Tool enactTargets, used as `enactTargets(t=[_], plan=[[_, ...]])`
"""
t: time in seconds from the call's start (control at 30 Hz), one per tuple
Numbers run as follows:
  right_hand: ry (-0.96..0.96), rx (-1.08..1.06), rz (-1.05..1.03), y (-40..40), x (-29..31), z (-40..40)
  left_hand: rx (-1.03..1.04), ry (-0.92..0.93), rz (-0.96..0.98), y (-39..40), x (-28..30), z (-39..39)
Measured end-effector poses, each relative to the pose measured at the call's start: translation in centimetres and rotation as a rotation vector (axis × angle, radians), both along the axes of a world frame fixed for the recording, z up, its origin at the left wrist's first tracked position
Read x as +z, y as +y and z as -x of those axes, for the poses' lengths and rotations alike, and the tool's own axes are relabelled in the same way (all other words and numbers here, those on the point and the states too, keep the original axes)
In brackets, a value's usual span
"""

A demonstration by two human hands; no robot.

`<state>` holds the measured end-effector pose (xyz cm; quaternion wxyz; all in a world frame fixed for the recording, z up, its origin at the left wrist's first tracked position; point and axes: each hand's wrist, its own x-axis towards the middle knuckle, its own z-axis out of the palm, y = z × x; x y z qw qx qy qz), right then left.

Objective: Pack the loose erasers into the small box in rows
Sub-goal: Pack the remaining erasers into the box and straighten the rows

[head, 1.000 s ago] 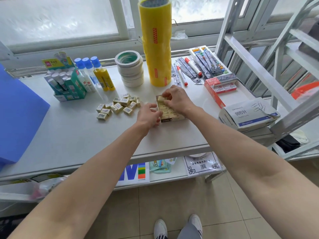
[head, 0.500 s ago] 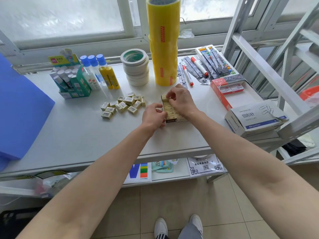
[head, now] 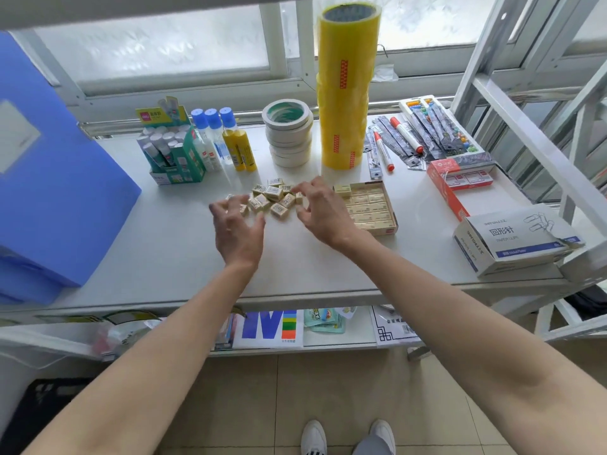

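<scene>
Over the loose erasers (head: 272, 198) both hands are now spread; a sec ago they were pressed at the small box (head: 367, 205). A fresh pick-up is prob. being started. Left hand (head: 237, 227) & right hand (head: 319, 210): fingers wide, nothing held. Box is left just right of the pile, mostly filled w/ erasers in rows, far-left corner partly stacked. Glue-stick carton (head: 170, 156) is packed upright.

A white table (head: 164, 251) carries a heap of loose cream erasers (head: 272, 198) at centre, a small cardboard box (head: 391, 205) of packed erasers just right, blue plastic folders (head: 65, 198) left, a tall yellow tape stack (head: 345, 93) far, and a white paper-clip box (head: 512, 238) right.
</scene>
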<state>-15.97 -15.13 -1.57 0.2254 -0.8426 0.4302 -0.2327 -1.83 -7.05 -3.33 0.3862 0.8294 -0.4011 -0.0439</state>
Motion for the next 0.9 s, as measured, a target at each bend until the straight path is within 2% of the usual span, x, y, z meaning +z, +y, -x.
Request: enactTargets(t=[0.07,0.13,0.27,0.43,0.67,0.83,0.9], plan=[[0.081,0.033,-0.028,0.7,-0.5,-1.2,0.09,-0.059,-0.098,0.6,-0.1,-2.8],[0.14,0.039,-0.01,1.1,-0.8,-2.2,0.091,-0.117,-0.238,0.6,0.0,-4.9],[0.206,0.063,0.066,1.1,-1.1,-4.2,-0.103,-0.268,-0.433,-0.9,-0.3,-6.5],[0.274,0.076,0.046,0.5,-1.2,-5.6,-0.278,-0.445,-0.585,-3.3,-0.4,-6.4],[0.31,0.063,0.008,0.3,-1.2,-6.1,-0.294,-0.444,-0.408,-2.8,-1.4,-5.8],[0.238,0.114,0.023,0.8,-1.4,-5.4,-0.349,-0.415,-0.291,-1.3,-1.7,-5.6],[0.22,0.124,0.02,1.1,-1.7,-4.9,-0.396,-0.463,-0.259,-0.8,-1.8,-5.9]])
